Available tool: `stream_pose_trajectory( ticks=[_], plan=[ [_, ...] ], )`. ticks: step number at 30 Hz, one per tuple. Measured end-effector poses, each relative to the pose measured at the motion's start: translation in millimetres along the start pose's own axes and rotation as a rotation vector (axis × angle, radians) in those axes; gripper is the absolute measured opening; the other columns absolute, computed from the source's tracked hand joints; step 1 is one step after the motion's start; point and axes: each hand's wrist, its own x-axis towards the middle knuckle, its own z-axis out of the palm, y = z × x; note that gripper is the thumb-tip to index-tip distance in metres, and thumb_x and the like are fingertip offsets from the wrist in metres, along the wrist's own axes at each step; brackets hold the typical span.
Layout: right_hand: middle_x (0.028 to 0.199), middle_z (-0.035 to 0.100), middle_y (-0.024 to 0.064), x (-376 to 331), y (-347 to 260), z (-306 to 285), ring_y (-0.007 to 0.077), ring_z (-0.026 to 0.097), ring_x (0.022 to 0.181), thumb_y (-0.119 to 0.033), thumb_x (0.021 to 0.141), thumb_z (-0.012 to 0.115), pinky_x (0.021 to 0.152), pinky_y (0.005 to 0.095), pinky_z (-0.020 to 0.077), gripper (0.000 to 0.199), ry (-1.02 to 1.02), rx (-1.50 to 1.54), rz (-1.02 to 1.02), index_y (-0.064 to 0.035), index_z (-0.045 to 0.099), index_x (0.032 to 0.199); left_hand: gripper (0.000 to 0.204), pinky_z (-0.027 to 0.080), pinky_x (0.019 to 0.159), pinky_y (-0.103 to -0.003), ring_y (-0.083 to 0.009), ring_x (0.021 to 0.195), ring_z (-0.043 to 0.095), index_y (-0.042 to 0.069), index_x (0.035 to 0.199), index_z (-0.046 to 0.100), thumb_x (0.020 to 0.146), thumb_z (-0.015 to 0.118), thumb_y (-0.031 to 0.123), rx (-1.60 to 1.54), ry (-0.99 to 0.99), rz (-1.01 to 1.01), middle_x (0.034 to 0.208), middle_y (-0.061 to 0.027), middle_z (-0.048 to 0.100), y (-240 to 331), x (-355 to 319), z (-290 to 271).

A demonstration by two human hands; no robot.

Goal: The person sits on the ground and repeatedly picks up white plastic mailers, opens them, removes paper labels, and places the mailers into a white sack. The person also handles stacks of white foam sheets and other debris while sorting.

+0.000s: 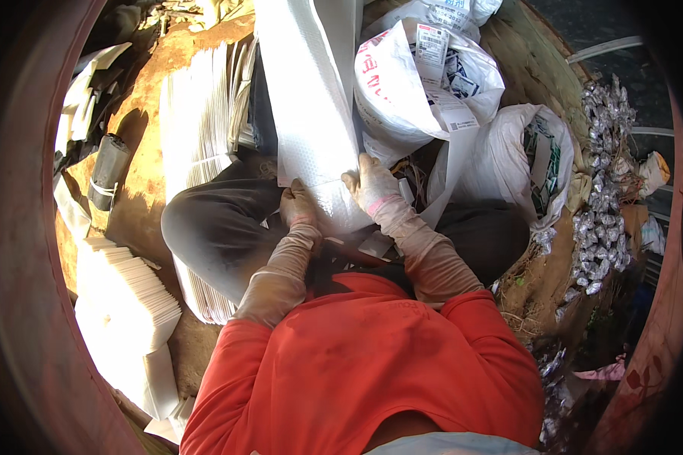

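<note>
A long white sheet, dotted all over with small marks, runs from the far edge down to my lap. My left hand, in a thin pale glove, is closed on the sheet's left edge near its lower end. On the opposite edge, my right hand grips it at about the same height, thumb and fingers pressed together. Between the two hands a crosswise line shows on the sheet. My crossed legs in dark trousers lie beneath, and the sheet's lowest end hangs between them.
Left of me stands a tied stack of folded white paper, with another stack nearer. A dark roll lies beyond. On the right are two white woven sacks holding small packets, and silvery foil-wrapped bundles along the edge.
</note>
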Motion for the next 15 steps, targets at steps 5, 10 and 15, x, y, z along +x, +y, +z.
stream_pose_trajectory(
  ticks=[5, 10, 15],
  plan=[
    [0.114, 0.053, 0.0199, 20, 57, -110, 0.0333, 0.051, 0.102, -0.032, 0.071, 0.076, 0.088, 0.0434, 0.0428, 0.06, 0.963, -0.091, -0.249, -0.0022, 0.052, 0.118, 0.041, 0.046, 0.081, -0.039, -0.0321, 0.093, 0.06, -0.002, 0.111, 0.058, 0.091, 0.056, 0.033, 0.256, 0.085, 0.244, 0.106, -0.0211, 0.061, 9, 12, -10],
    [0.09, 0.062, 0.0152, 69, 124, -116, 0.0289, 0.061, 0.083, -0.031, 0.073, 0.077, 0.072, 0.0399, 0.0499, 0.051, 0.572, 0.452, 0.299, 0.0024, 0.056, 0.106, 0.03, 0.045, 0.084, -0.043, -0.0358, 0.095, 0.057, 0.004, 0.106, 0.06, 0.085, 0.063, 0.025, 0.304, -0.066, 0.788, 0.101, -0.0188, 0.059, 73, -29, 20],
    [0.085, 0.063, 0.0025, -3, 124, -72, 0.0081, 0.056, 0.069, -0.005, 0.084, 0.066, 0.065, 0.0231, 0.0471, 0.012, 0.469, 1.609, 0.0, -0.0002, 0.062, 0.094, 0.042, 0.046, 0.075, -0.023, -0.0101, 0.084, 0.057, 0.0, 0.112, 0.057, 0.092, 0.058, 0.037, -0.261, -1.072, 0.163, 0.096, -0.0031, 0.061, 141, -99, 72]
  ],
)
